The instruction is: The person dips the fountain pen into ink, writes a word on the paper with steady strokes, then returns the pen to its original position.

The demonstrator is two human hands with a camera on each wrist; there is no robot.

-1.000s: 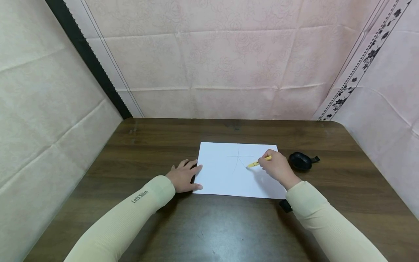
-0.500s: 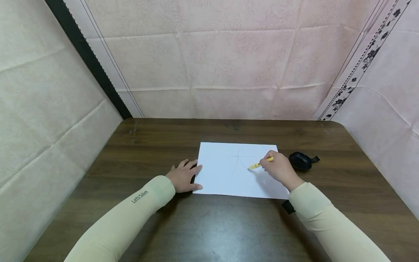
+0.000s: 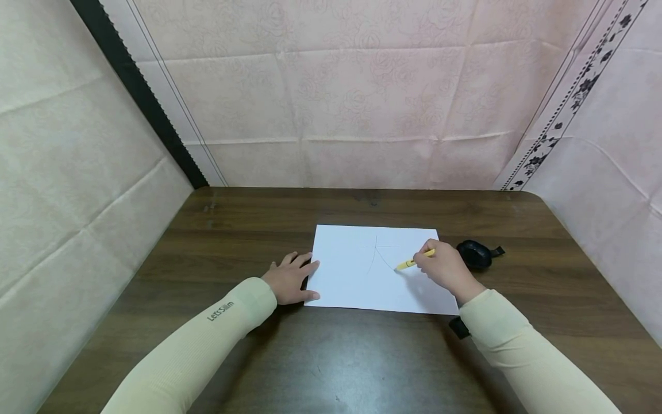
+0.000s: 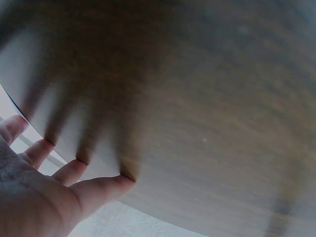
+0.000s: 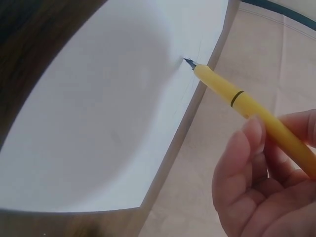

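Observation:
A white sheet of paper (image 3: pixel 346 290) lies on the brown wooden table. Thin dark lines (image 3: pixel 374 247) on it form a cross with two curved strokes running down from it. My right hand (image 3: pixel 445 269) pinches a yellow fountain pen (image 5: pixel 222 86) between thumb and fingers. In the right wrist view its nib (image 5: pixel 189 62) meets the paper, at the lower end of the right-hand stroke. At the sheet's left edge my left hand (image 3: pixel 289 282) rests with spread fingers, thumb and index finger on the paper. The left wrist view shows its fingertips (image 4: pixel 127 178) on the tabletop.
A black rounded object (image 3: pixel 474 254) with a short tab sits right of the paper, beyond my right hand. Pale patterned cloth (image 3: pixel 362 103) hangs behind the table (image 3: pixel 248 218) and at both sides.
My right hand and the pen have moved slightly right and toward me, and the right-hand stroke has grown longer. The left hand has stayed in place.

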